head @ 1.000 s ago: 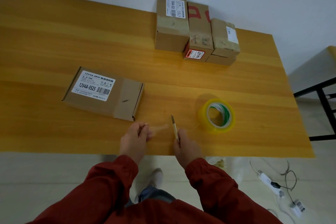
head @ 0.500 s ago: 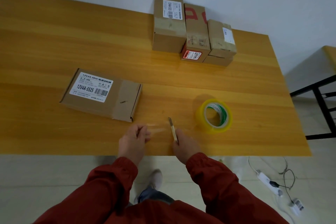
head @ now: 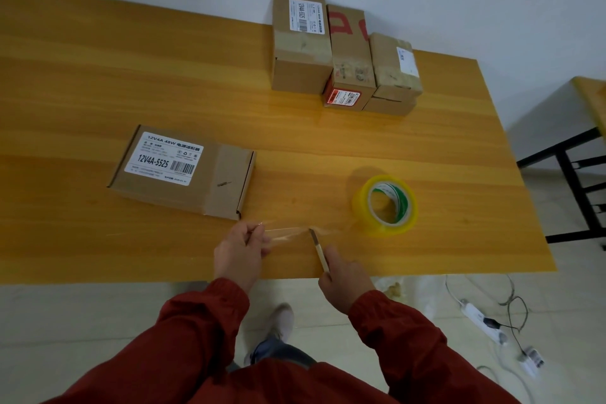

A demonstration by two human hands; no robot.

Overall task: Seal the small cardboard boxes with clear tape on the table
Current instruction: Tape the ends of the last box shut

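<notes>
A flat cardboard box with a white label lies on the wooden table, left of centre. My left hand pinches the free end of a clear tape strip just below the box's near right corner. The strip stretches right to a yellowish tape roll lying on the table. My right hand grips a thin knife; the blade tip meets the strip between my left hand and the roll.
Several small cardboard boxes stand stacked at the table's far edge by the wall. A second table with a black frame is at the right. A power strip and cables lie on the floor.
Both hands have stayed near the front edge. The tape strip between my left hand and the roll now looks taut, with the knife tip against it.
</notes>
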